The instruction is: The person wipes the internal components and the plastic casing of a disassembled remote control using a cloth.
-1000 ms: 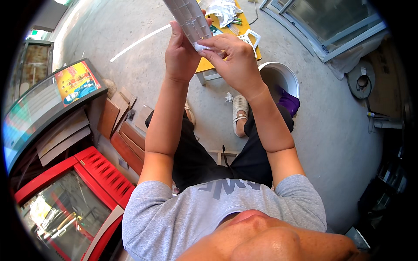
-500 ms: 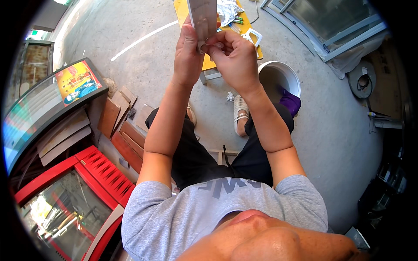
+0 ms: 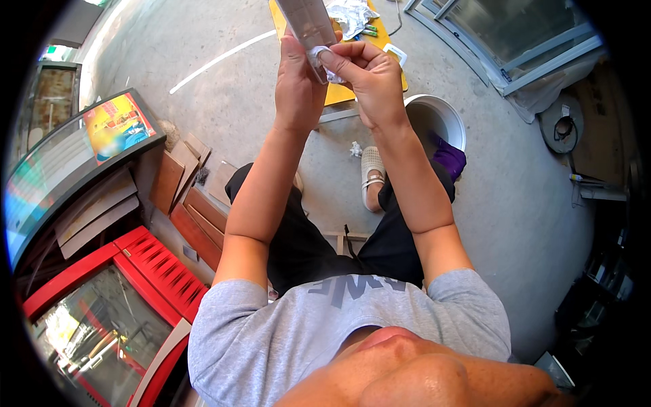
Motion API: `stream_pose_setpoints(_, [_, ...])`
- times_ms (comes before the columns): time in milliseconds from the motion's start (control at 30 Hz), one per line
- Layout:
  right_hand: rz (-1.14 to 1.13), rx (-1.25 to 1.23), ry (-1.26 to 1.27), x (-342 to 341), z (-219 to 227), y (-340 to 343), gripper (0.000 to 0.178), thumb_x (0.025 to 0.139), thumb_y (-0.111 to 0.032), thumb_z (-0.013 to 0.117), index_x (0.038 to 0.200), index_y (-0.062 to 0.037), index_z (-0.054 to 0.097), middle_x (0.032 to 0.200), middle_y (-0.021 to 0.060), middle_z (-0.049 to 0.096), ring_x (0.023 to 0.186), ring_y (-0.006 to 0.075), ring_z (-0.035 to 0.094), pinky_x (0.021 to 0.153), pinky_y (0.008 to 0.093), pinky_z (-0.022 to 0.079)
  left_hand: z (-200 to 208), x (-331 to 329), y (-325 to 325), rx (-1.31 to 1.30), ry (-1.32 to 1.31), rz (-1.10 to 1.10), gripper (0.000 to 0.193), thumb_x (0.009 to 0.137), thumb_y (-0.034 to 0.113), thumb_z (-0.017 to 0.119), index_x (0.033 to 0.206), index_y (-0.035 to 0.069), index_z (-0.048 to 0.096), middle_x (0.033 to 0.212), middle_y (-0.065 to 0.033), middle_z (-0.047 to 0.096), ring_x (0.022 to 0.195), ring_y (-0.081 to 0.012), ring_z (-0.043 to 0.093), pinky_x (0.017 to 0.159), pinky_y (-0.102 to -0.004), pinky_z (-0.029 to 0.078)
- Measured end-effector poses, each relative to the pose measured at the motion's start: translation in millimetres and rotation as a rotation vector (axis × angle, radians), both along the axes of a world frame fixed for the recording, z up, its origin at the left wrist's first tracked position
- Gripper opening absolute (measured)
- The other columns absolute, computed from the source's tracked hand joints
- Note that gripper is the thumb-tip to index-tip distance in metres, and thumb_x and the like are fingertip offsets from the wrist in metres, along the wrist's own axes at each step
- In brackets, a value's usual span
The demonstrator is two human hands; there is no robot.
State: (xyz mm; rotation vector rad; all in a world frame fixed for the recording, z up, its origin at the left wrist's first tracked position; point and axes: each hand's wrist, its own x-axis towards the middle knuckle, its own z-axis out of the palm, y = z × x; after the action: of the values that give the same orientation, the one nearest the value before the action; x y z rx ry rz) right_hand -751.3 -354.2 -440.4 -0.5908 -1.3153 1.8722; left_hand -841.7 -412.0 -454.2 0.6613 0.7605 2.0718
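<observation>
Bucket point(image 3: 449, 115) right of the board point(image 3: 339, 91), wooden panels point(image 3: 193, 203) far left

Sunlit grey concrete floor point(image 3: 542, 224) with a white painted line point(image 3: 220, 60), glass-paned frames point(image 3: 508, 34) at the far edge.

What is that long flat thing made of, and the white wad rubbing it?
The panel looks like hard plastic or metal: smooth grey, faintly glossy, straight-edged. The wad in the right hand seems tissue or thin cloth: white, crumpled, soft folds.

White bucket point(image 3: 444, 115), yellow board point(image 3: 339, 91), red cabinet point(image 3: 108, 298), wood planks point(image 3: 193, 203).
</observation>
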Motion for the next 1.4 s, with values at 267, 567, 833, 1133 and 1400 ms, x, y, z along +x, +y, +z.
stream_pose_setpoints(267, [-0.026,0.144,0.1,10.5,6.3,25.3,0.026,0.088,-0.008,0.067,0.112,0.0005,0.061,0.099,0.007,0.066,0.09,0.0118,0.065,0.078,0.0228,0.054,-7.4,-33.3,-5.0,0.34,-0.543,-0.396,0.059,0.102,0.046,0.024,0.141,0.003,0.035,0.138,-0.0118,0.046,0.124,-0.0274,0.049,0.1,-0.0495,0.043])
stream_pose_setpoints(567, [-0.237,0.831,-0.262,9.1,10.9,7.6,0.016,0.081,-0.006,0.072,0.096,-0.006,0.07,0.09,0.0059,0.068,0.081,0.0171,0.066,0.075,0.0261,0.052,-1.5,-27.0,-5.0,0.123,-0.391,-0.257,0.058,0.102,0.046,0.024,0.14,0.005,0.037,0.139,-0.0099,0.047,0.124,-0.0249,0.049,0.105,-0.0408,0.039])
stream_pose_setpoints(833, [-0.086,0.796,-0.671,13.7,19.9,-2.7,0.01,0.08,-0.011,0.072,0.089,-0.0074,0.072,0.088,0.0061,0.068,0.079,0.0202,0.066,0.07,0.0291,0.051,-7.1,-28.6,-4.5,0.022,-0.271,-0.196,0.058,0.102,0.044,0.025,0.141,0.002,0.035,0.141,-0.0111,0.045,0.125,-0.028,0.046,0.106,-0.045,0.037])
stream_pose_setpoints(1133, [0.15,-0.007,0.077,38.8,20.9,36.8,0.024,0.089,-0.017,0.068,0.106,-0.0016,0.061,0.095,0.0057,0.066,0.082,0.0079,0.063,0.072,0.0193,0.05,-13.3,-41.2,-3.0,0.412,-0.675,-0.683,0.054,0.103,0.038,0.024,0.143,0.003,0.034,0.14,-0.0137,0.043,0.123,-0.0318,0.047,0.104,-0.0533,0.035])
stream_pose_setpoints(1400, [0.086,0.211,0.008,32.7,30.0,20.1,0.021,0.09,-0.011,0.064,0.109,-0.0014,0.059,0.096,0.0055,0.065,0.084,0.0086,0.061,0.075,0.0206,0.049,-10.4,-35.2,-4.3,0.312,-0.648,-0.657,0.064,0.101,0.05,0.018,0.145,0.006,0.03,0.146,-0.0187,0.037,0.126,-0.0351,0.046,0.103,-0.0541,0.037])
